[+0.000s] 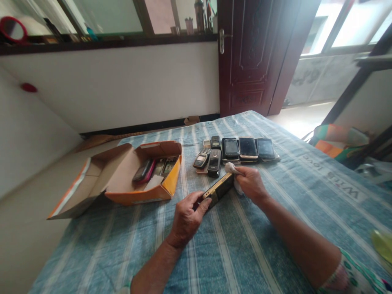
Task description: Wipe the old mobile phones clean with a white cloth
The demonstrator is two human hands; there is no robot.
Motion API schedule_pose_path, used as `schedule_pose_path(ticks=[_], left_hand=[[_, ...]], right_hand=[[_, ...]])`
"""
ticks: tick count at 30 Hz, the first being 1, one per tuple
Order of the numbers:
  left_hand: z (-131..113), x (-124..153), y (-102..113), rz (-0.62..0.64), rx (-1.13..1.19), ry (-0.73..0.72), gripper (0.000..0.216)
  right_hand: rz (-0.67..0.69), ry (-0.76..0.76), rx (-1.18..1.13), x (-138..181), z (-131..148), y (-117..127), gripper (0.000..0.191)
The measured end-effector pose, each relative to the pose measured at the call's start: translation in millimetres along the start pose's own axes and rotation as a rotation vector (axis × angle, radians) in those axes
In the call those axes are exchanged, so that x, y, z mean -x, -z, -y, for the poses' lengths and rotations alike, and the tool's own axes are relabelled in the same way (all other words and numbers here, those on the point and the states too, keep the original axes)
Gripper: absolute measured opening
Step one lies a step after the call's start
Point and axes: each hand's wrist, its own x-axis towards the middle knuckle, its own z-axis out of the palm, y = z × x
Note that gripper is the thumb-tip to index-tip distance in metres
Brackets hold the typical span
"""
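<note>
My left hand [190,212] grips the near end of a dark phone with a gold edge [219,191], thumb on one side and fingers on the other. The phone is tilted on its edge above the bed cover. At its far end, my right hand [251,183] pinches a crumpled white tissue [231,168] that touches the phone's corner. Just beyond, several old keypad phones lie together, among them a black keypad phone [214,162] and a grey one [202,158]. Beside them rest touchscreen phones, including a gold-rimmed phone [248,148] and a dark-screened phone [266,148].
An open orange cardboard box [139,197] stands at the left, its lid folded back, with several phones inside. A blue striped cover [196,253] spreads beneath everything. Behind are a dark red door [249,57] and a window sill [122,44]. Something yellow-green [382,245] lies at the right edge.
</note>
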Motion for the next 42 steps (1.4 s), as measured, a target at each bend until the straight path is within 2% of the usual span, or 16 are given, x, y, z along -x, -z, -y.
schedule_pose_path(ticks=[2, 4, 7, 9, 11, 15, 20, 23, 26, 36, 42], left_hand=[[0.3, -0.5, 0.3, -0.003, 0.001, -0.004, 0.022], [0.8, -0.9, 0.7, -0.007, -0.001, -0.005, 0.023], [1.7, -0.9, 0.9, -0.005, -0.004, -0.004, 0.023], [2.3, -0.8, 0.8, 0.001, -0.004, -0.001, 0.024], [2.9, -0.9, 0.5, 0.008, -0.005, 0.003, 0.024], [3.9, -1.5, 0.0, 0.009, -0.015, 0.022, 0.026], [4.6, -1.5, 0.5, 0.017, -0.01, 0.053, 0.027], [4.7, -1.2, 1.4, 0.019, -0.011, 0.065, 0.027], [4.8, -0.9, 2.0, 0.016, -0.011, 0.07, 0.027], [5.2, -3.5, 1.9, -0.001, -0.021, 0.085, 0.03], [-4.3, -6.4, 4.4, -0.034, -0.117, 0.011, 0.028]], right_hand=[[-0.068, 0.082, 0.01, 2.0, -0.5, -2.8, 0.034], [-0.131, 0.252, 0.026, 5.4, 0.8, -6.0, 0.035], [-0.106, 0.484, 0.069, 10.0, 3.3, -9.6, 0.036], [-0.081, 0.504, 0.083, 10.1, 2.8, -10.4, 0.037], [-0.097, 0.431, 0.073, 7.4, 0.0, -10.1, 0.038], [-0.106, 0.163, -0.048, -0.6, -5.5, -6.4, 0.034], [-0.043, -0.253, -0.511, -6.8, -6.1, -1.4, 0.028], [-0.029, -0.426, -0.839, -11.0, -8.7, 0.1, 0.027], [-0.027, -0.474, -0.978, -15.7, -13.9, 0.8, 0.03], [0.012, -0.506, -1.142, -24.7, -30.1, -3.2, 0.027], [0.054, -0.527, -1.185, -26.4, -33.2, -6.2, 0.027]])
